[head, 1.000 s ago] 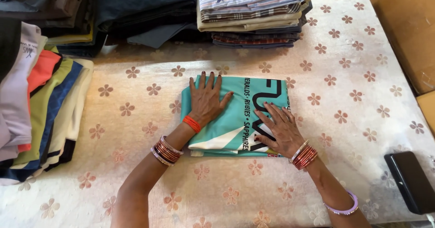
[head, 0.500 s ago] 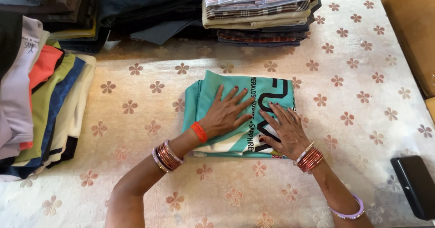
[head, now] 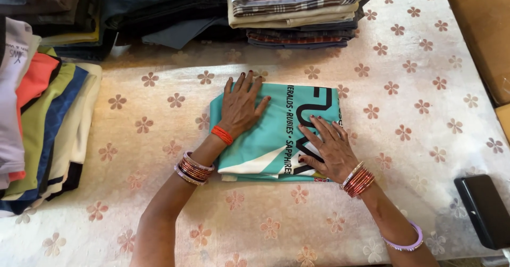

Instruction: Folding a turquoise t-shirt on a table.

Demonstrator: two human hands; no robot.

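A folded teal garment [head: 281,134] with black lettering and a white patch lies flat in the middle of the floral-covered table [head: 404,86]. My left hand [head: 240,105] rests palm down on its upper left part, fingers spread. My right hand [head: 329,147] presses flat on its lower right part, fingers apart. Neither hand grips the cloth. Both wrists wear red and gold bangles.
A stack of folded striped and plaid shirts [head: 297,7] stands at the back. Dark folded clothes [head: 133,12] lie at the back left. A fanned pile of coloured garments [head: 42,113] fills the left edge. A black box-like object [head: 481,211] sits at the lower right.
My left hand slid from the garment's centre back to its upper left part. My right hand stayed on the lower right. The camera view shifted slightly.
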